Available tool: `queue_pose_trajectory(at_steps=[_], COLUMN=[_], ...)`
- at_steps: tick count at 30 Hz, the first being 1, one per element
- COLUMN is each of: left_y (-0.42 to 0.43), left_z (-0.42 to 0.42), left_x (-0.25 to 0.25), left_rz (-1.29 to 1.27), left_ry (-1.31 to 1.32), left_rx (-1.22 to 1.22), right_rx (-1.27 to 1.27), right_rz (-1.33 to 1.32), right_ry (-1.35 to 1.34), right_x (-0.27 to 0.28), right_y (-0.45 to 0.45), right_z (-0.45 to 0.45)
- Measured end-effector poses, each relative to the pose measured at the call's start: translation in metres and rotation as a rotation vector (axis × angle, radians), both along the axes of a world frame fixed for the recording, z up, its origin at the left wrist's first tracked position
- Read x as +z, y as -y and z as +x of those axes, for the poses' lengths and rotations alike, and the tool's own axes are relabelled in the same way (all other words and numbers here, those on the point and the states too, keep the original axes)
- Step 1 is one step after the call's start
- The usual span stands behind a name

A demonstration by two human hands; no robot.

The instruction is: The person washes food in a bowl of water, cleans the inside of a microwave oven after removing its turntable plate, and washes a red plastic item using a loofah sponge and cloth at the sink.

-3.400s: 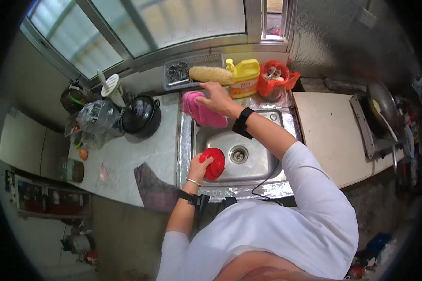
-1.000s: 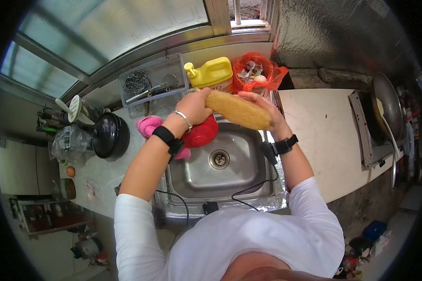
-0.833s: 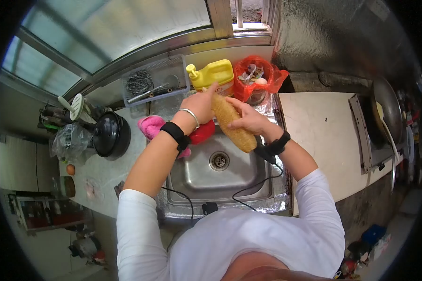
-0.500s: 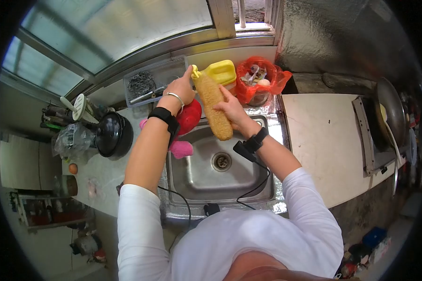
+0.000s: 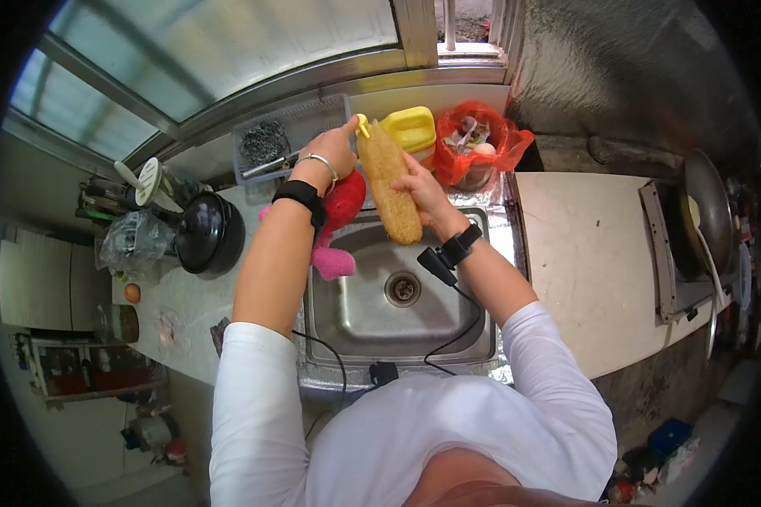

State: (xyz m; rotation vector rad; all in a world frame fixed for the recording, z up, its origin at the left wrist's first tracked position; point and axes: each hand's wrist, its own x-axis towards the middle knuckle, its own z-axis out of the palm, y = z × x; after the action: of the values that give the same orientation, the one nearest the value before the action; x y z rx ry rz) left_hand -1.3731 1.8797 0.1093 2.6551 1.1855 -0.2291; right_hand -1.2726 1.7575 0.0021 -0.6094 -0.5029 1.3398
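My right hand (image 5: 423,194) is closed around a long tan loofah (image 5: 387,190), held tilted over the back of the steel sink (image 5: 347,317). Its upper end is up against a yellow pump nozzle (image 5: 363,125). My left hand (image 5: 330,152) is closed at that nozzle, a fingertip on it; the other fingers are hidden from above. Whatever bottle lies under the nozzle is covered by the loofah and my hand. Below my left wrist is a red fuzzy thing (image 5: 345,203) with a pink end (image 5: 333,263), hanging over the sink's left rim.
Behind stand a yellow-topped jug (image 5: 410,127), a red plastic bag (image 5: 503,156) with scraps in it, and a clear tray (image 5: 338,107) holding steel wool (image 5: 265,142). A black lidded pot (image 5: 209,232) is at left; a wok (image 5: 708,211) is at right. Black cables hang from my wrist straps.
The loofah has moved slightly up, and its top end now lies just right of the nozzle. Both hands keep their holds. The whole view has shifted a little.
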Motion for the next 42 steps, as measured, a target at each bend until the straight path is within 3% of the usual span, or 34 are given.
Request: queue_pose_trajectory(at_steps=[7, 15, 18, 21, 22, 24, 25, 27, 28, 30, 33, 35, 37, 41, 42], left_y=[0.003, 0.002, 0.012, 0.015, 0.020, 0.038, 0.054, 0.124, 0.138, 0.158, 0.167, 0.167, 0.168, 0.175, 0.182], left_z=[0.003, -0.011, -0.016, -0.020, -0.020, -0.022, -0.021, -0.022, -0.022, -0.025, -0.040, -0.042, -0.045, -0.061, -0.066], left_x=[-0.004, -0.007, 0.006, 0.002, -0.004, -0.024, -0.041, -0.028, -0.035, -0.047, -0.059, -0.072, -0.071, -0.089, -0.093], left_rz=[0.061, -0.049, 0.087, 0.288, 0.280, -0.211, -0.288, -0.431, -0.441, -0.775, -0.765, -0.761, -0.889, -1.035, -0.964], left_ry=[0.004, 0.071, 0.270, 0.734, 0.732, 1.029, 1.176, 1.317, 1.313, 1.754, 1.601, 1.633, 1.704, 1.704, 1.629], left_rx=[0.033, 0.041, 0.054, 0.150, 0.153, 0.341, 0.349, 0.488, 0.500, 0.544, 0.466, 0.411, 0.581, 0.551, 0.457], right_rx=[0.010, -0.047, -0.116, -0.209, -0.279, -0.461, -0.452, -0.571, -0.631, -0.566, -0.560, -0.550, -0.459, -0.545, -0.486], right_rz=[-0.007, 0.012, 0.004, 0.002, 0.059, 0.161, 0.155, 0.095, 0.076, -0.038, -0.152, -0.353, -0.272, -0.312, -0.463], right_ry=[0.069, 0.159, 0.317, 0.449, 0.562, 0.833, 0.833, 1.438, 1.440, 1.460, 1.511, 1.599, 1.713, 1.695, 1.639], right_x=[-0.005, -0.002, 0.013, 0.034, 0.036, 0.048, 0.051, 0.054, 0.064, 0.061, 0.063, 0.075, 0.064, 0.053, 0.061], right_y=[0.003, 0.018, 0.047, 0.082, 0.090, 0.101, 0.104, 0.111, 0.114, 0.109, 0.108, 0.118, 0.139, 0.138, 0.124], right_z=[0.001, 0.000, 0.004, 0.003, 0.003, -0.008, -0.016, -0.033, -0.041, -0.036, -0.040, -0.056, -0.084, -0.094, -0.079])
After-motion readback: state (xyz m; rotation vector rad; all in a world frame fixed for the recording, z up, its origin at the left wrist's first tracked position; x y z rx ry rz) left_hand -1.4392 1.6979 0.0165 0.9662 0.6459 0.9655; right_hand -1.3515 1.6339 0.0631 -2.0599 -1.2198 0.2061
